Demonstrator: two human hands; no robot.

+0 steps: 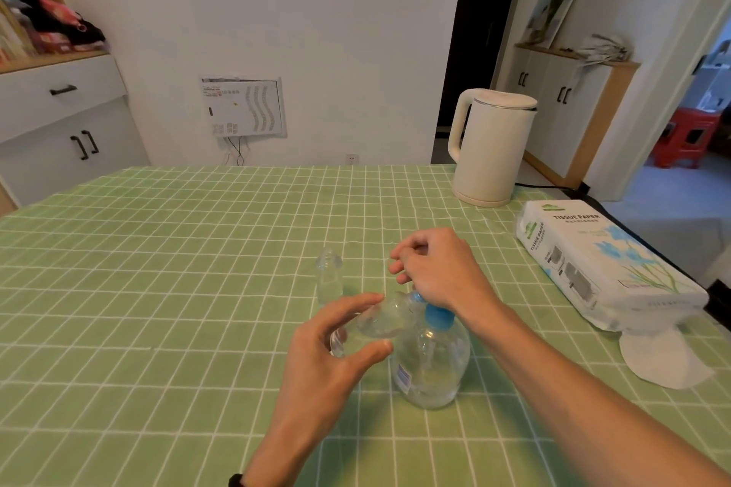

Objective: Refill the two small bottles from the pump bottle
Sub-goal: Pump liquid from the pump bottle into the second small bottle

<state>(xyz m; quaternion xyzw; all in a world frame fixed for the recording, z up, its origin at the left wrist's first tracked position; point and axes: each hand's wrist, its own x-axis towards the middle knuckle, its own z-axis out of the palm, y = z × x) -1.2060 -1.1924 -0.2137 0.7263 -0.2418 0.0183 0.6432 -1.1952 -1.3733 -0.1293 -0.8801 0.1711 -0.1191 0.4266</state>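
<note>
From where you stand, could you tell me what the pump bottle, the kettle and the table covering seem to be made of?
Pump bottle: clear glossy plastic, probably; the cloth shows through it, and its collar is opaque blue.
Kettle: matte cream shell, likely plastic, with a thin shiny rim at the lid.
Tablecloth: green check sheet that creases and drapes; fabric or vinyl, hard to say.

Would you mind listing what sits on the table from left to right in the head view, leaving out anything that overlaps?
Standing small bottle → pump bottle → kettle → tissue pack. The tilted small bottle in the left hand overlaps the pump bottle, so I left it out.
</note>
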